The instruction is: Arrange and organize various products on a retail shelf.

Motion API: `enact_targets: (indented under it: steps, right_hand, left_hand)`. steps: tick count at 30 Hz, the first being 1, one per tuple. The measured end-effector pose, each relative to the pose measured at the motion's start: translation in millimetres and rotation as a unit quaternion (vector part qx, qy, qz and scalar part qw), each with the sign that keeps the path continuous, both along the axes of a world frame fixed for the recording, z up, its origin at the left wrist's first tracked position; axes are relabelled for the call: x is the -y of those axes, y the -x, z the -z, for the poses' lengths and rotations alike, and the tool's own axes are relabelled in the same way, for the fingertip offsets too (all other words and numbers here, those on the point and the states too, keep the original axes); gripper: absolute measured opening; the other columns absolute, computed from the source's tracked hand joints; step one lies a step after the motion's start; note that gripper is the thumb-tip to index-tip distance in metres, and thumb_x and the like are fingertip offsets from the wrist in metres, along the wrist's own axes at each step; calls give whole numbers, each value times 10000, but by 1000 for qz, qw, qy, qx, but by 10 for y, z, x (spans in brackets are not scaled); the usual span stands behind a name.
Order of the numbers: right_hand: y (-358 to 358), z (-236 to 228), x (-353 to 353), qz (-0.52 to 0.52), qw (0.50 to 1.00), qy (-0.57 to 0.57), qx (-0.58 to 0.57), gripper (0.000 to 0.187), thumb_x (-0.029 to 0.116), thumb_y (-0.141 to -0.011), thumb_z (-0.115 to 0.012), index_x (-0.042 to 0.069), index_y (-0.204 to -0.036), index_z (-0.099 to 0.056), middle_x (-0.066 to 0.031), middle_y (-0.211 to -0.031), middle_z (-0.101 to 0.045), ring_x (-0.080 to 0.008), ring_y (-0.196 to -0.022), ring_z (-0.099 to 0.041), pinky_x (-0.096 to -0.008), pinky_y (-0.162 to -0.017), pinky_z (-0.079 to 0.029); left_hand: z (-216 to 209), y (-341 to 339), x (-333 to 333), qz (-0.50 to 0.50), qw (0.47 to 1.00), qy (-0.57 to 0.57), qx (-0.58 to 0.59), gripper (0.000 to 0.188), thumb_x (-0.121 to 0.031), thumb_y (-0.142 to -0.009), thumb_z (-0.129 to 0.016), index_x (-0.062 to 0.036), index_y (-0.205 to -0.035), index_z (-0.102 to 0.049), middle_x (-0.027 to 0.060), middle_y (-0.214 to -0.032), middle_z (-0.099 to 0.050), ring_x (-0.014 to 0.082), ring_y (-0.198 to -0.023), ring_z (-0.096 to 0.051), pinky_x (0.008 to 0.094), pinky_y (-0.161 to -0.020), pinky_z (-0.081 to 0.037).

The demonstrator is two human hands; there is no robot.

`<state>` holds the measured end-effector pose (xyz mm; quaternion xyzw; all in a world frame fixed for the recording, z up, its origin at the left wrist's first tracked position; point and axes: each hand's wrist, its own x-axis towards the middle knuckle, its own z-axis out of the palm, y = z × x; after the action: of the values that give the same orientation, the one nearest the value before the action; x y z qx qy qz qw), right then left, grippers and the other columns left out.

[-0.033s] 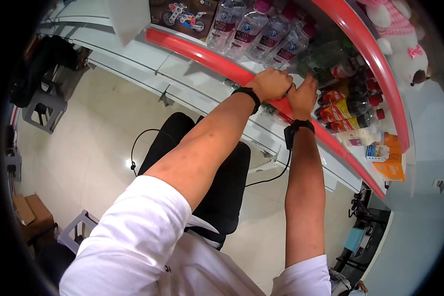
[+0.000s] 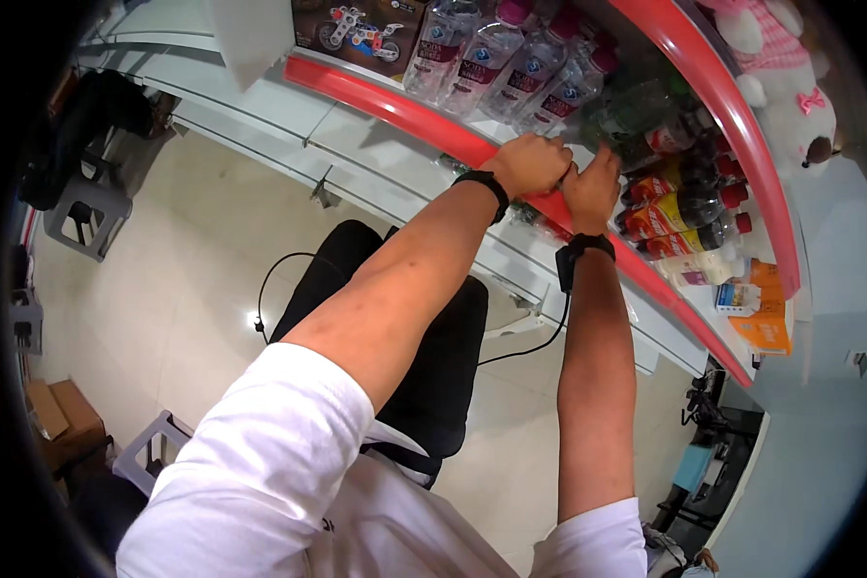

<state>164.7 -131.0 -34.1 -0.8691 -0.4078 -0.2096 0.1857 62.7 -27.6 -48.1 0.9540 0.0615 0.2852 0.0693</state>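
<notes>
Rests the left hand (image 2: 530, 166), fingers curled narrow, on the glossy red curved shelf edge (image 2: 390, 103) at the upper centre of the frame. Holds the right hand (image 2: 591, 193) just beside it, fingers raised and thumb close to the left hand, over the same edge. Cannot tell from this view whether gripping or merely touching. Has a translucent green plastic bottle (image 2: 641, 108) near the right fingertips, upper right of centre; cannot tell about contact. Has clear plastic bottles with purple caps (image 2: 482, 67) along the top centre, and dark drink bottles with red-and-yellow labels (image 2: 667, 214) to the right. Wears a black band (image 2: 592, 244) at the right wrist, with a thin black cable (image 2: 558, 330) below.
</notes>
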Motion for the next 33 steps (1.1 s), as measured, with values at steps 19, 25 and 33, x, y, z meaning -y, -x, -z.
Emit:
enact_targets:
  steps: [19, 25, 33]
  right_hand:
    - [-84, 17, -5, 37, 994, 96, -30, 612, 328, -837, -584, 231, -1408, -383, -237, -1394, -359, -412, -1253, -409, -507, -1007, -361]
    - [-80, 6, -11, 28, 992, 120, -35, 615, 337, -851, -560, 251, -1426, -358, -234, -1409, -356, -410, -1268, -393, -507, -1019, -340]
    - [-136, -5, -9, 28, 986, 152, -66, 601, 339, -874, -523, 260, -1441, -335, -239, -1438, -326, -411, -1303, -346, -507, -1037, -311]
  left_hand:
    - [16, -38, 3, 0, 1000, -6, 7, 228, -185, -780, -575, -7, -915, -619, 170, -893, -643, 323, -739, -671, 400, -642, -547]
    - [-35, 28, 17, 3, 1000, -4, 1, 235, -186, -769, -588, -4, -914, -619, 168, -896, -641, 317, -741, -670, 406, -648, -544]
    - [-29, -4, 35, 7, 1000, -2, -5, 226, -188, -777, -585, -12, -916, -614, 161, -900, -638, 316, -762, -669, 413, -661, -540]
